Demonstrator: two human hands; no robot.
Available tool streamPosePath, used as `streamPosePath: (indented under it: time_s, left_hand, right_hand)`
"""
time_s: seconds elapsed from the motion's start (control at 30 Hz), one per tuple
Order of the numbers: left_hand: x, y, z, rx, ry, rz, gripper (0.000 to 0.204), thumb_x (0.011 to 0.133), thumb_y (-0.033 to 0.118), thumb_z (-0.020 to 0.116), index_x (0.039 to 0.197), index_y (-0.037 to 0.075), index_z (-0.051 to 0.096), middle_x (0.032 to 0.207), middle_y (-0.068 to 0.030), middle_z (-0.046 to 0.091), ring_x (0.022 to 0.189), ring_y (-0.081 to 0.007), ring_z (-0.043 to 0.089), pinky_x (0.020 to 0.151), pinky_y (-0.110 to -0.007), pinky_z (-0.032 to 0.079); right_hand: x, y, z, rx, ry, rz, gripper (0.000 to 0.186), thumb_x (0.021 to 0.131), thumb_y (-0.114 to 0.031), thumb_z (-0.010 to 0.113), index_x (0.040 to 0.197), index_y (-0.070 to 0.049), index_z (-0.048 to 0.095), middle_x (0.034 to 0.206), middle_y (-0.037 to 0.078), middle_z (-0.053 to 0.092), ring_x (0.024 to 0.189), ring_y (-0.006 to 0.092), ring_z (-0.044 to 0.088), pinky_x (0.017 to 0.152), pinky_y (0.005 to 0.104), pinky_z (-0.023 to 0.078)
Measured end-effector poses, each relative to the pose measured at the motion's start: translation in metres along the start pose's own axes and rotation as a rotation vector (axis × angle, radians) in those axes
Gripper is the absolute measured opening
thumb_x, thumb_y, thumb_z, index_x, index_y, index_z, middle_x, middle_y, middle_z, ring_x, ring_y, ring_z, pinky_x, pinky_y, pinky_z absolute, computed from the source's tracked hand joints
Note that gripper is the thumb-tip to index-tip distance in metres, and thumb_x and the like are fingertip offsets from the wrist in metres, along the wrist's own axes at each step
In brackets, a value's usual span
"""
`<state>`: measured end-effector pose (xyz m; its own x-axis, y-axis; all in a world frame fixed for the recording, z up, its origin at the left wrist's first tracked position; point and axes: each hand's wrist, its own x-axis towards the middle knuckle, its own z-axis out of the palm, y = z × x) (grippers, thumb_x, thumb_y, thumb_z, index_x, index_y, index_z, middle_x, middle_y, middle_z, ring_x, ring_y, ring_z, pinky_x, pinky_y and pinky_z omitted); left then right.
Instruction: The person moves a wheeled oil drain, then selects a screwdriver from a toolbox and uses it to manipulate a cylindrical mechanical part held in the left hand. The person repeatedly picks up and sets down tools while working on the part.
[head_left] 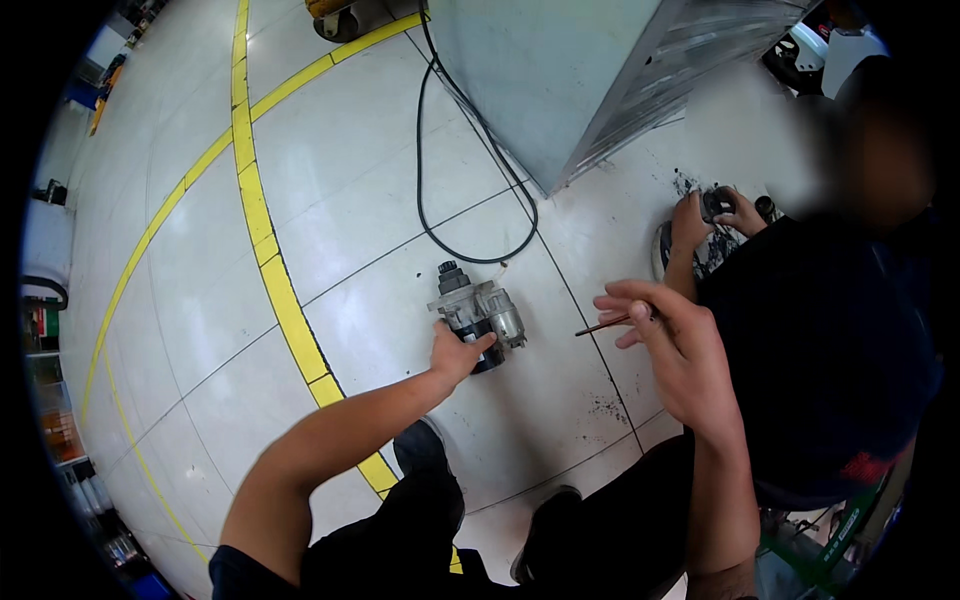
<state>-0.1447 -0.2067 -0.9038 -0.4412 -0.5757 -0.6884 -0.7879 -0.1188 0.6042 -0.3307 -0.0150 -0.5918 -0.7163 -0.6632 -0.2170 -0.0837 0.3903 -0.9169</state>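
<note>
left hand (462,353): grips starter motor (468,307), likely steadying it | right hand (682,350): right of motor, thumb pinching 1 thin rod (601,326), fingers spread

Left hand (460,352) grips a motor-like unit (470,306) on the tiled floor (350,220); right hand (680,350) holds a slim reddish rod (606,325).
The unit's black body has a silver cylinder (508,320) alongside. A black cable (485,261) loops just beyond it, beside a grey cabinet (530,80); to the right, a co-worker's hands (688,224) hold a dark part (714,205).
</note>
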Motion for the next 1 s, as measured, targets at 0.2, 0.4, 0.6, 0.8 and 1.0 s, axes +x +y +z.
streamPosePath:
  time_s: [0.2,0.4,0.6,0.8,1.0]
  left_hand:
    - [-0.007,-0.001,0.008,-0.244,-0.071,0.035,0.077,0.085,0.039,0.095,0.131,-0.006,0.053,0.114,-0.0185,0.074,0.089,-0.0256,0.076,0.078,-0.039,0.063]
    - [-0.011,0.008,-0.038,-0.206,-0.295,-0.174,0.06,0.085,0.051,0.087,0.113,-0.001,0.077,0.1,-0.0119,0.079,0.083,-0.0209,0.077,0.069,-0.034,0.062]
    - [-0.042,0.0,-0.096,-0.186,-0.36,-0.309,0.071,0.083,0.059,0.085,0.115,-0.004,0.077,0.101,-0.012,0.079,0.083,-0.0205,0.078,0.068,-0.035,0.062]
    - [-0.08,-0.003,-0.152,-0.091,-0.402,-0.373,0.07,0.087,0.066,0.076,0.117,0.002,0.075,0.105,-0.0095,0.079,0.088,-0.0198,0.077,0.069,-0.036,0.061]
    - [-0.157,-0.02,-0.166,-0.655,-0.601,-0.466,0.067,0.098,0.07,0.058,0.123,0.009,0.07,0.101,-0.0133,0.078,0.091,-0.0255,0.076,0.071,-0.039,0.056]
  right_hand:
    - [0.006,-0.025,0.026,0.236,-0.09,-0.045,0.034,0.119,-0.005,0.042,0.147,0.001,0.062,0.102,0.01,0.074,0.091,0.0154,0.072,0.08,0.0312,0.059]
    - [0.02,-0.025,0.042,0.212,-0.15,0.067,0.036,0.12,-0.009,0.042,0.151,-0.001,0.057,0.084,0.004,0.064,0.072,0.0099,0.06,0.067,0.0281,0.052]
    - [0.033,-0.015,0.059,0.116,-0.272,0.204,0.035,0.12,-0.018,0.045,0.146,0.0,0.061,0.075,0.001,0.06,0.066,0.009,0.054,0.065,0.0286,0.048]
    - [0.044,0.014,0.067,-0.054,-0.412,0.207,0.035,0.118,-0.023,0.049,0.13,0.002,0.071,0.071,0.002,0.061,0.067,0.0106,0.055,0.068,0.033,0.049]
    - [0.043,0.007,0.077,-0.178,-0.562,0.251,0.036,0.117,-0.022,0.049,0.128,0.004,0.071,0.072,0.005,0.064,0.066,0.0124,0.06,0.065,0.0333,0.051]
